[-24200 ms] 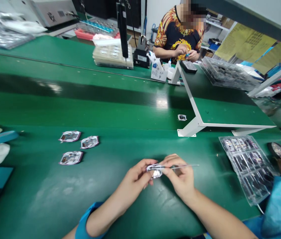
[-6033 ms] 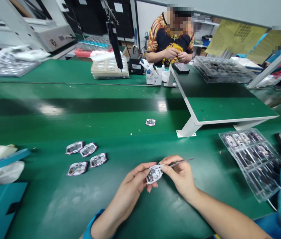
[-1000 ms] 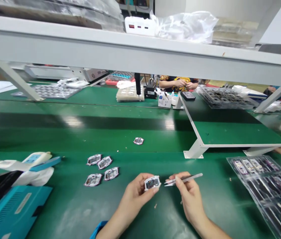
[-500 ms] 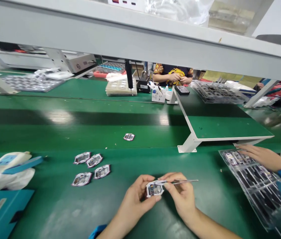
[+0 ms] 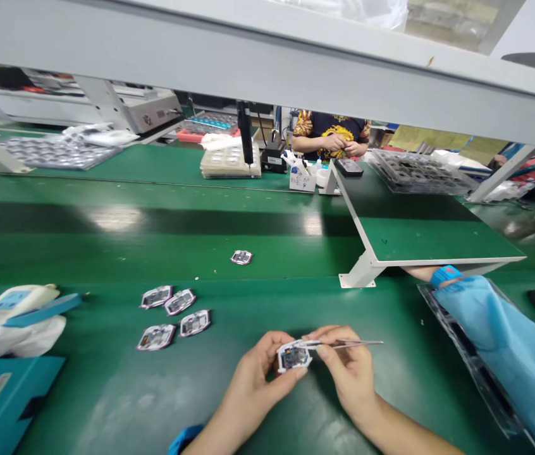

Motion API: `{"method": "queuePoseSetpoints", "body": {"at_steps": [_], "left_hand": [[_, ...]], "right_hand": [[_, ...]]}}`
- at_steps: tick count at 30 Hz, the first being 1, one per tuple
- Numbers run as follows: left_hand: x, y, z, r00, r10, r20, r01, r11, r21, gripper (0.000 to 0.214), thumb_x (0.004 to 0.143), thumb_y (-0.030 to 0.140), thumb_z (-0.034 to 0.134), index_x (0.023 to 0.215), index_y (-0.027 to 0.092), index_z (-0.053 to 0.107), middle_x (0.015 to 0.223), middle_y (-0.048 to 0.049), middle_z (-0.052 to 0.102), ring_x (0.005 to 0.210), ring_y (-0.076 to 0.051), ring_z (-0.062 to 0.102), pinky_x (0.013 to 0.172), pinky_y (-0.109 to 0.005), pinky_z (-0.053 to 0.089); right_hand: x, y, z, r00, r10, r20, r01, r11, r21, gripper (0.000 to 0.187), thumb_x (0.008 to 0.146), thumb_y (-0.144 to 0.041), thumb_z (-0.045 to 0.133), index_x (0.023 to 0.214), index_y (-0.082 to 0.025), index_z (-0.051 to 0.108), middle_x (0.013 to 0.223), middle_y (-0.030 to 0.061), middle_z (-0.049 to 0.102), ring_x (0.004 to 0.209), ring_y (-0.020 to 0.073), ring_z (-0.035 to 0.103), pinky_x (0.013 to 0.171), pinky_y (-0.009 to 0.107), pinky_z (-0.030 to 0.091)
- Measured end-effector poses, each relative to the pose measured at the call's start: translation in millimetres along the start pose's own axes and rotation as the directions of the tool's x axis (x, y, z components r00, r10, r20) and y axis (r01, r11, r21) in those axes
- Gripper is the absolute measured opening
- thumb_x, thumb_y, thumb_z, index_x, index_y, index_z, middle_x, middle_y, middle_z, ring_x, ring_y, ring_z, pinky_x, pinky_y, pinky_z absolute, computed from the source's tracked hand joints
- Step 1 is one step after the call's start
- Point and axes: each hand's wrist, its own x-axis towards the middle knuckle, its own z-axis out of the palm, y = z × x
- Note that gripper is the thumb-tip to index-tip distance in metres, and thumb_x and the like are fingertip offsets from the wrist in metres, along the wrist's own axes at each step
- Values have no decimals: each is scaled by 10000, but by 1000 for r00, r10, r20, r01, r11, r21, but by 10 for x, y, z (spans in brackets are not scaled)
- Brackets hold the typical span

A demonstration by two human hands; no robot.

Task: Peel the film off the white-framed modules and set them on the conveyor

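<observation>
One green assembly bench [image 5: 106, 392] fills the lower view, with one grey steel shelf beam [image 5: 248, 57] crossing overhead and one raised green board on white legs [image 5: 419, 246] standing far right of centre. Just changed: a co-worker's arm in a blue sleeve [image 5: 499, 335] now stretches across the near right, where only a bare hand lay a moment ago, covering most of a clear plastic tray [image 5: 479, 385]. One further person [image 5: 329, 136], seated at the far side, works with both hands beyond the board. Near left: one teal case [image 5: 2, 392], with a white bag [image 5: 21, 328] just beyond it. Five loose circuit modules [image 5: 179, 302] lie left of centre, four grouped close together and one set apart toward the far side. One more white-framed circuit module [image 5: 293, 357] sits near centre, off the bench, pinched between the thumb and fingers of the left hand [image 5: 258, 373]. The right hand [image 5: 348, 373] is closed in a pencil grip on slim steel tweezers [image 5: 357, 344], their tips at the module's right edge; whether they actually touch it is too small to tell.
</observation>
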Motion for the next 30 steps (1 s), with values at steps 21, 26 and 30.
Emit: {"method": "queuePoseSetpoints", "body": {"at_steps": [21,26,30], "left_hand": [[-64,-145,82,996,17,-87,-25,996,-89,301,673,318,782,835,189,563,715,-1,668,649,-152,565,617,-249,390],[-81,-154,114,993,14,-117,-28,992,-121,294,679,288,783,836,184,558,706,3,678,633,-139,568,609,-241,396],[-59,-157,102,992,8,-128,-24,991,-128,293,674,275,789,836,187,561,699,15,675,624,-133,567,602,-232,399]], "right_hand": [[18,7,-1,994,-93,52,100,985,-144,54,863,-189,684,873,-241,690,813,35,763,794,215,706,803,385,550],[29,15,-14,990,-114,83,128,975,-183,90,862,-152,672,862,-242,672,803,16,769,741,201,718,872,411,510],[28,30,-26,987,-116,115,138,966,-217,122,858,-124,661,852,-246,666,805,10,771,745,199,718,871,406,493]]}}
